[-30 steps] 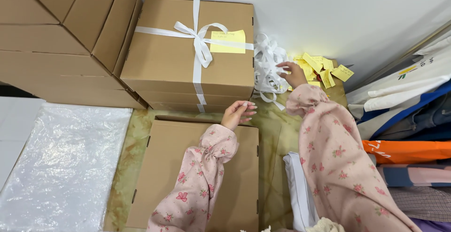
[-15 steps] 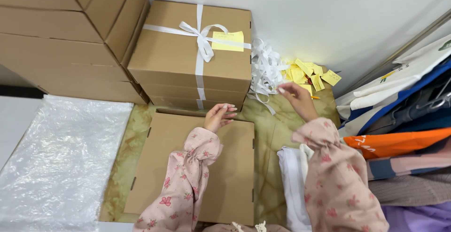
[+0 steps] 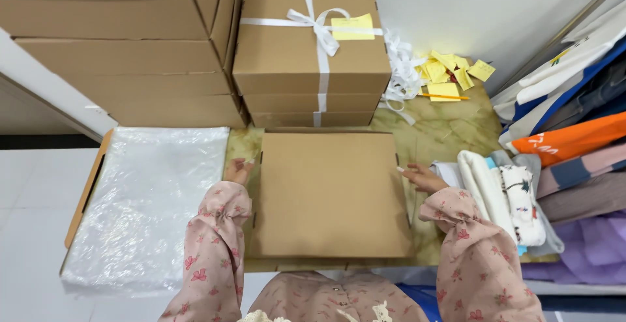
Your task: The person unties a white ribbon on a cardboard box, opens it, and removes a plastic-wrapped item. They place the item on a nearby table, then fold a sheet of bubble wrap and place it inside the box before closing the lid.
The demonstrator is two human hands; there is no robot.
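- A mottled green-beige floor (image 3: 450, 126) runs below a plain white wall (image 3: 456, 9); the view looks straight down on it.
- At far left a sheet of crinkled clear plastic (image 3: 143, 211) covers a flat board with a wooden edge; it lies just beside the work.
- Behind it, large brown cartons (image 3: 124, 48) are stacked against the wall.
- The left hand (image 3: 238, 169), in a pink flowered sleeve, rests at the left edge of the flat cardboard box (image 3: 332, 191); its fingers are curled loosely against that edge, touching it rather than gripping it.
- The flat cardboard box lies closed on the floor in the middle, directly in front of the person, between both hands.
- Just behind it stands a brown box tied with white ribbon (image 3: 313, 42); a bow and a yellow note sit on its lid, and it rests on further boxes.
- The right hand (image 3: 424, 177) touches the right edge of the flat box; its fingers are stretched forward and close together, holding nothing.
- Loose white ribbon (image 3: 401, 74) is heaped beside the tied box; near it lie yellow paper slips (image 3: 453, 74) and a pencil.
- At right, folded clothes (image 3: 502, 198) lie just beside the right hand; more garments (image 3: 574, 133) are piled at far right.
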